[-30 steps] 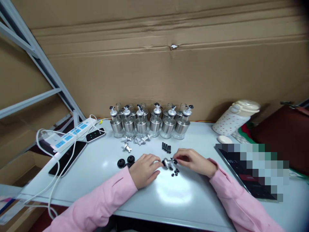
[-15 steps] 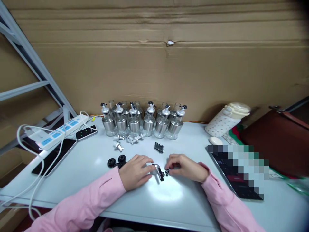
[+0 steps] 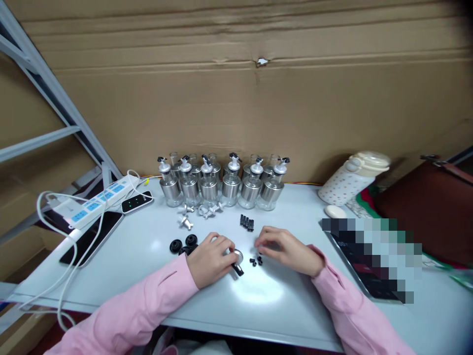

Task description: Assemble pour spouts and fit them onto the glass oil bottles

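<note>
My left hand [image 3: 213, 260] grips a silver pourer spout [image 3: 239, 256] with a black flap at its lower end, just above the tabletop. My right hand [image 3: 284, 250] hovers to the right, thumb and fingers drawn together; whatever is between the fingertips is too small to make out. Below those fingertips lie several tiny black stoppers [image 3: 254, 262]. Farther back is a short row of black tubes [image 3: 247, 223]. Black ribbed caps [image 3: 176, 246] sit left of my left hand, which partly covers some. Behind them rest loose silver spouts [image 3: 185, 223].
Glass bottles with steel bands [image 3: 231, 190] line the back, the front ones topped with spouts. On the left are a power strip [image 3: 99, 202], white cables and a phone [image 3: 92, 241]. On the right stand a dotted flask [image 3: 342, 185], a tablet [image 3: 354, 261] and a brown bag [image 3: 424, 212].
The spout in my left hand has turned and drawn left, away from the tiny black stoppers. My right hand has lifted slightly off them. The whole view has shifted a little.
</note>
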Motion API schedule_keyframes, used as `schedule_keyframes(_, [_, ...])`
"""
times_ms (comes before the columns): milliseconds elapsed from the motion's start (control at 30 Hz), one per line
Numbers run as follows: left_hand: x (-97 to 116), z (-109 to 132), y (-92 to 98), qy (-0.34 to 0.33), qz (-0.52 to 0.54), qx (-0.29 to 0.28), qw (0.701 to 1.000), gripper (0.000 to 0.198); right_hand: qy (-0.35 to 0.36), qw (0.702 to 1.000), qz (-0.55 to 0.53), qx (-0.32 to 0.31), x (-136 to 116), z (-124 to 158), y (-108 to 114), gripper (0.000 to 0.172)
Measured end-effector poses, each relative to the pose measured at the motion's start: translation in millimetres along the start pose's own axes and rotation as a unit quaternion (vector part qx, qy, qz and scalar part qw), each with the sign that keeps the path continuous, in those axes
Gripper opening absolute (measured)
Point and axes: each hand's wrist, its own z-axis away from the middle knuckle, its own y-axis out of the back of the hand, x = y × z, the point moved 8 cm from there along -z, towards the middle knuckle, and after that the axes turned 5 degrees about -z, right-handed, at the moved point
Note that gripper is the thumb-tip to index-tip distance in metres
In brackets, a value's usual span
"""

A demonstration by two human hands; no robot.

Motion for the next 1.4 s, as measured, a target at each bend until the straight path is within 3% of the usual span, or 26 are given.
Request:
schedule_keyframes(100, [-3.0, 0.5, -0.6, 0.012, -0.002, -0.003, 1.000, 0.011, 0.027, 0.998, 0.050, -0.009, -18.5, -1.2, -5.6, 0.012])
schedule_keyframes(433, [-3.6, 2.2, -4.8, 0.020, -0.008, -0.033, 0.999, 0.011, -0.041, 0.966, 0.254, -0.036, -34.7, -6.1, -23.2, 0.008])
schedule_keyframes(567, [-4.2, 2.2, -5.7, 0.021, -0.010, -0.035, 0.999, 0.011, -0.019, 0.976, 0.215, -0.041, -33.3, -11.0, -26.9, 0.010])
schedule_keyframes(700, [-5.1, 2.3, -7.0, 0.020, -0.004, -0.030, 0.999, 0.012, 0.018, 0.995, 0.094, 0.006, -29.3, -14.7, 1.1, 0.007])
schedule_keyframes(833, [-5.2, 2.2, -6.9, 0.020, 0.004, -0.027, 0.999, 0.012, -0.058, 0.997, 0.045, -0.009, 0.8, -12.5, 21.4, 0.008])
schedule_keyframes(1033, [-5.2, 1.8, -5.8, 0.019, 0.012, -0.021, 1.000, 0.013, -0.103, 0.992, 0.023, -0.063, 26.8, -3.5, 8.1, 0.012])
schedule_keyframes(1233, [-4.3, 0.6, -2.8, 0.015, 0.013, -0.014, 1.000, 0.015, -0.095, 0.993, 0.014, -0.073, 18.4, 0.9, 1.1, 0.025])
schedule_keyframes(1400, [-4.2, -0.5, -3.1, 0.018, 0.020, -0.019, 0.999, 0.016, -0.087, 0.994, 0.002, -0.073, 11.8, 2.6, -4.0, 0.025])
